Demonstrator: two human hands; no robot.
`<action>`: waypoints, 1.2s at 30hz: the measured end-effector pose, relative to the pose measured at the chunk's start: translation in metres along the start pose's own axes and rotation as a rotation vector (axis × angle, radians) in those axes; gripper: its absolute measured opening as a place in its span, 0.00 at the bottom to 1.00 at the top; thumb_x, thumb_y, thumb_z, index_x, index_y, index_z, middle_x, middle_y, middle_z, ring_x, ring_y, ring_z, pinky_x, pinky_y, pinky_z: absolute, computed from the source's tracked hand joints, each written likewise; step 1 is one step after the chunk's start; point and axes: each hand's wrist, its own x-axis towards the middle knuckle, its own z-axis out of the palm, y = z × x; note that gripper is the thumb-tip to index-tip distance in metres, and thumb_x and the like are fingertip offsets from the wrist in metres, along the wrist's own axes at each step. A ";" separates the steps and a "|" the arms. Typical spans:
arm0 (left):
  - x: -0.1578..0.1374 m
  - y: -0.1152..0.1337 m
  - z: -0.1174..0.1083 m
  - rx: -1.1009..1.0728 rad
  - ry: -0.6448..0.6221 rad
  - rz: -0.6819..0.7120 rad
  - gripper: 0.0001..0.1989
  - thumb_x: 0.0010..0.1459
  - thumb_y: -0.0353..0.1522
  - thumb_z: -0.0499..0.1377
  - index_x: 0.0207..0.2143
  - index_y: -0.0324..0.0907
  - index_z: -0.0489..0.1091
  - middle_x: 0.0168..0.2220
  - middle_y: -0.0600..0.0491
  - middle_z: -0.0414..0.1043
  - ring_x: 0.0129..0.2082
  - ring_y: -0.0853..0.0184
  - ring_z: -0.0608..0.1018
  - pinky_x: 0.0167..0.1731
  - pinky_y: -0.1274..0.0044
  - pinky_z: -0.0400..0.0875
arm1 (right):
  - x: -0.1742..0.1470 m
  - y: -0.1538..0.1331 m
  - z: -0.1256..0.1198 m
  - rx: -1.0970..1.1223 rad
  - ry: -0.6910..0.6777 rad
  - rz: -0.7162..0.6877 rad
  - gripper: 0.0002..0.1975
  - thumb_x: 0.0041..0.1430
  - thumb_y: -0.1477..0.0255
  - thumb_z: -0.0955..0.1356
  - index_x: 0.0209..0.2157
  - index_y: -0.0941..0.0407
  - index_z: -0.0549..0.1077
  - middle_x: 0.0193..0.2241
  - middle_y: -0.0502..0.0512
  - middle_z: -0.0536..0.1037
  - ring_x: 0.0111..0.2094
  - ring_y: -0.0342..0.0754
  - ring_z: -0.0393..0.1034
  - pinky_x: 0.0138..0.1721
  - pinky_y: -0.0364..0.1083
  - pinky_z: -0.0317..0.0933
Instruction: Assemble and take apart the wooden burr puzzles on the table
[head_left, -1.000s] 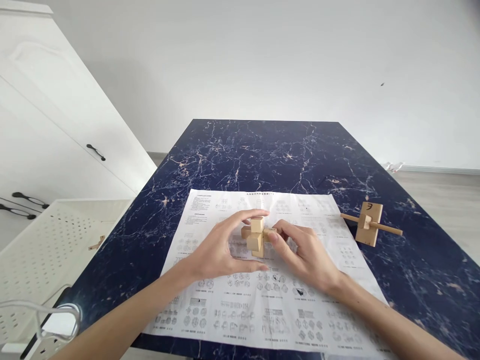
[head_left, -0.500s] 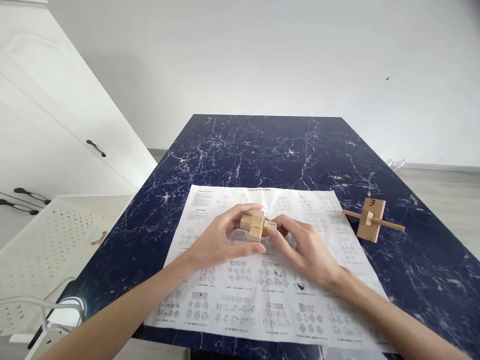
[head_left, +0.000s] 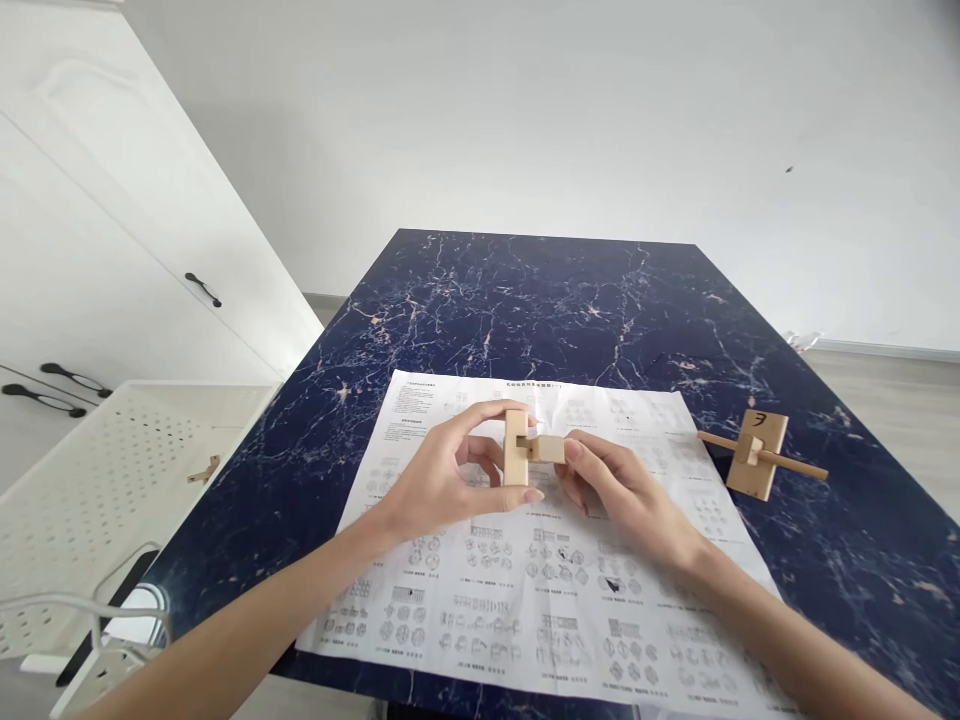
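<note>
My left hand [head_left: 431, 470] pinches a pale wooden puzzle block [head_left: 515, 465] by its two ends, thumb at the near end and index finger at the far end. A dark notch shows on the block's right side. My right hand [head_left: 634, 490] grips the right end of a second wooden puzzle piece [head_left: 549, 449] between thumb and fingers. The narrow left part of this piece reaches to the notch; how far in it sits I cannot tell. Both pieces are held above a printed instruction sheet [head_left: 495, 560] covered with small diagrams.
On the right, a wooden board marked 3 [head_left: 759, 455] with a rod through it lies by the sheet's edge on the dark blue marbled table [head_left: 525, 300]. At left are a white perforated surface [head_left: 142, 450] with a small wooden piece [head_left: 204, 470], a white cable [head_left: 75, 605] and a white cabinet [head_left: 135, 230].
The crossed wooden pieces have come partly apart: my right hand has drawn its piece to the right, while my left hand keeps the other block. The view has shifted slightly.
</note>
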 end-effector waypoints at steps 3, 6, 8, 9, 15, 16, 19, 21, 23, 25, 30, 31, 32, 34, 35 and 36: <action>0.003 0.001 -0.009 0.097 0.103 0.037 0.34 0.55 0.40 0.75 0.62 0.47 0.69 0.59 0.45 0.76 0.40 0.62 0.84 0.38 0.71 0.83 | 0.001 0.004 -0.002 0.111 0.043 0.041 0.26 0.76 0.49 0.61 0.30 0.53 0.68 0.22 0.48 0.68 0.23 0.44 0.61 0.29 0.47 0.57; 0.009 -0.003 -0.027 0.327 0.240 0.089 0.32 0.57 0.42 0.73 0.61 0.45 0.70 0.57 0.46 0.78 0.43 0.60 0.84 0.45 0.67 0.82 | 0.002 0.009 -0.004 0.204 0.080 0.077 0.26 0.75 0.48 0.62 0.32 0.53 0.69 0.22 0.47 0.67 0.23 0.44 0.61 0.29 0.47 0.57; 0.014 -0.010 -0.042 0.614 0.382 0.160 0.29 0.57 0.44 0.73 0.56 0.44 0.73 0.54 0.47 0.79 0.47 0.57 0.83 0.53 0.62 0.78 | 0.003 0.011 -0.004 0.244 0.097 0.088 0.26 0.75 0.47 0.62 0.32 0.54 0.69 0.22 0.47 0.66 0.23 0.44 0.60 0.29 0.47 0.57; 0.016 -0.015 -0.050 0.754 0.441 0.187 0.28 0.56 0.46 0.73 0.54 0.44 0.74 0.54 0.47 0.79 0.51 0.54 0.81 0.57 0.58 0.75 | 0.003 0.013 -0.004 0.258 0.102 0.090 0.26 0.75 0.47 0.62 0.32 0.54 0.69 0.22 0.47 0.66 0.23 0.44 0.60 0.29 0.47 0.58; 0.020 -0.042 -0.083 1.112 0.530 -0.011 0.25 0.54 0.54 0.71 0.41 0.43 0.77 0.57 0.41 0.74 0.60 0.39 0.72 0.61 0.46 0.67 | 0.004 0.014 -0.005 0.251 0.102 0.080 0.25 0.75 0.48 0.62 0.32 0.53 0.69 0.22 0.46 0.65 0.23 0.45 0.61 0.29 0.48 0.58; 0.020 -0.043 -0.083 1.115 0.547 -0.003 0.27 0.55 0.55 0.70 0.44 0.43 0.77 0.58 0.40 0.73 0.62 0.39 0.71 0.62 0.46 0.66 | 0.004 0.014 -0.005 0.249 0.108 0.077 0.25 0.75 0.48 0.62 0.32 0.53 0.68 0.22 0.46 0.65 0.23 0.45 0.61 0.29 0.48 0.59; 0.019 -0.035 -0.074 1.051 0.541 0.150 0.30 0.62 0.52 0.67 0.58 0.44 0.71 0.63 0.41 0.70 0.67 0.43 0.67 0.67 0.48 0.63 | 0.005 0.012 -0.004 0.235 0.129 0.068 0.25 0.74 0.47 0.62 0.31 0.52 0.68 0.22 0.46 0.65 0.22 0.45 0.61 0.28 0.47 0.60; 0.017 -0.025 -0.059 0.918 0.419 0.288 0.26 0.69 0.48 0.61 0.64 0.46 0.66 0.65 0.44 0.70 0.66 0.50 0.70 0.68 0.54 0.64 | 0.005 0.009 -0.002 0.207 0.131 0.055 0.26 0.75 0.47 0.62 0.31 0.52 0.68 0.21 0.46 0.65 0.22 0.44 0.61 0.28 0.47 0.60; 0.015 -0.017 -0.040 0.731 0.212 0.347 0.26 0.72 0.46 0.59 0.66 0.49 0.64 0.62 0.46 0.74 0.60 0.55 0.77 0.62 0.60 0.72 | 0.005 0.007 0.000 0.148 0.125 0.046 0.26 0.75 0.47 0.61 0.30 0.52 0.67 0.20 0.46 0.66 0.22 0.44 0.61 0.27 0.47 0.58; 0.012 -0.013 -0.022 0.576 0.060 0.352 0.32 0.68 0.49 0.63 0.69 0.50 0.61 0.64 0.45 0.74 0.59 0.54 0.79 0.60 0.62 0.74 | 0.004 0.005 0.003 0.059 0.126 0.045 0.27 0.75 0.47 0.61 0.28 0.52 0.66 0.19 0.46 0.66 0.21 0.44 0.60 0.27 0.47 0.57; 0.007 -0.011 0.002 0.449 0.006 0.212 0.17 0.73 0.46 0.59 0.55 0.46 0.74 0.51 0.49 0.82 0.50 0.57 0.83 0.52 0.67 0.77 | 0.002 0.001 0.009 -0.133 0.122 0.040 0.28 0.75 0.50 0.62 0.24 0.52 0.62 0.19 0.47 0.64 0.21 0.44 0.56 0.25 0.47 0.51; 0.006 -0.010 0.003 0.441 0.018 0.176 0.16 0.73 0.45 0.58 0.51 0.45 0.75 0.47 0.50 0.83 0.46 0.59 0.84 0.48 0.68 0.77 | 0.002 0.001 0.010 -0.148 0.116 0.036 0.27 0.75 0.50 0.62 0.24 0.52 0.62 0.19 0.46 0.63 0.21 0.43 0.55 0.24 0.47 0.49; 0.007 -0.009 0.004 0.429 0.029 0.147 0.15 0.73 0.45 0.58 0.48 0.45 0.76 0.44 0.50 0.83 0.42 0.60 0.83 0.45 0.70 0.77 | 0.002 0.001 0.011 -0.161 0.114 0.027 0.27 0.75 0.51 0.62 0.24 0.51 0.61 0.19 0.46 0.63 0.21 0.43 0.54 0.24 0.47 0.48; 0.007 -0.006 0.003 0.399 0.046 0.104 0.15 0.73 0.45 0.58 0.44 0.44 0.76 0.41 0.51 0.82 0.39 0.62 0.82 0.40 0.72 0.76 | 0.001 0.001 0.012 -0.191 0.110 -0.009 0.26 0.75 0.52 0.62 0.25 0.52 0.62 0.20 0.46 0.63 0.21 0.43 0.54 0.24 0.46 0.48; 0.008 -0.004 0.003 0.387 0.054 0.090 0.15 0.73 0.45 0.57 0.42 0.44 0.76 0.39 0.52 0.82 0.37 0.63 0.81 0.39 0.73 0.75 | 0.001 0.001 0.013 -0.210 0.107 -0.033 0.25 0.76 0.53 0.62 0.26 0.52 0.62 0.20 0.46 0.63 0.21 0.43 0.54 0.24 0.46 0.49; 0.008 -0.003 0.003 0.376 0.062 0.076 0.16 0.73 0.45 0.57 0.40 0.43 0.76 0.36 0.53 0.80 0.34 0.64 0.80 0.37 0.74 0.74 | 0.001 0.001 0.014 -0.229 0.101 -0.059 0.24 0.76 0.54 0.62 0.26 0.52 0.61 0.20 0.46 0.63 0.21 0.43 0.54 0.24 0.46 0.49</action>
